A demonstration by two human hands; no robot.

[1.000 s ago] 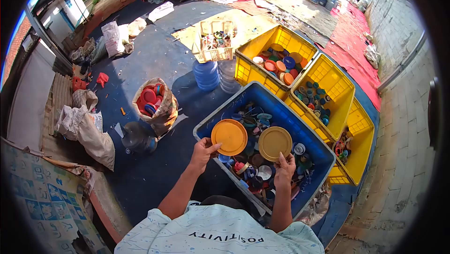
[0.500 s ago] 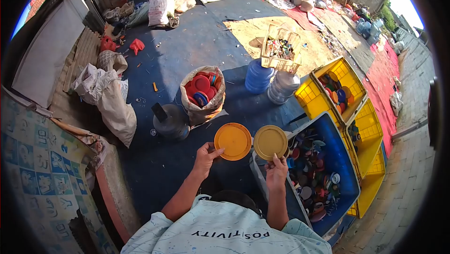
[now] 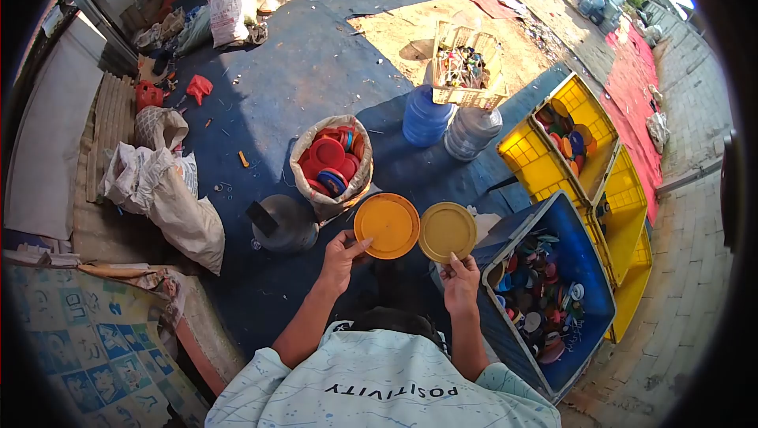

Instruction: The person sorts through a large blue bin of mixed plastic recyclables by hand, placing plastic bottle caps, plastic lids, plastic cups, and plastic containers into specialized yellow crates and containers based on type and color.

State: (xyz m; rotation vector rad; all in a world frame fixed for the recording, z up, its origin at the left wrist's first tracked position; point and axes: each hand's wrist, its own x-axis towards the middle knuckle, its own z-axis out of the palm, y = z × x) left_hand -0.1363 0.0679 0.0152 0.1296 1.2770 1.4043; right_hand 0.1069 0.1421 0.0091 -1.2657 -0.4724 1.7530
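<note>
Between the thumb and fingers of my left hand (image 3: pixel 339 260) is a round orange plastic lid (image 3: pixel 387 226). My right hand (image 3: pixel 459 279) pinches a mustard-brown round lid (image 3: pixel 448 232) by its lower edge. The two lids are side by side in front of my body, their flat faces towards me, the orange one slightly larger. Just beyond the orange lid stands a white sack (image 3: pixel 304 142) filled with red lids (image 3: pixel 327 153) and a few blue ones. Right of my right hand is a blue crate (image 3: pixel 588 302) holding many mixed caps and lids (image 3: pixel 537 286).
Yellow crates (image 3: pixel 624 230) are stacked at the right, some with lids inside. A cream basket (image 3: pixel 474 96) of small items rests on large blue and clear water bottles (image 3: pixel 426 118). Another bottle (image 3: pixel 286 224) stands left of the sack. White sacks (image 3: pixel 185 207) lean at the left.
The view has shifted slightly, so the surroundings appear moved, mostly leftward. Both hands still hold the same lids at nearly the same place before my body.
</note>
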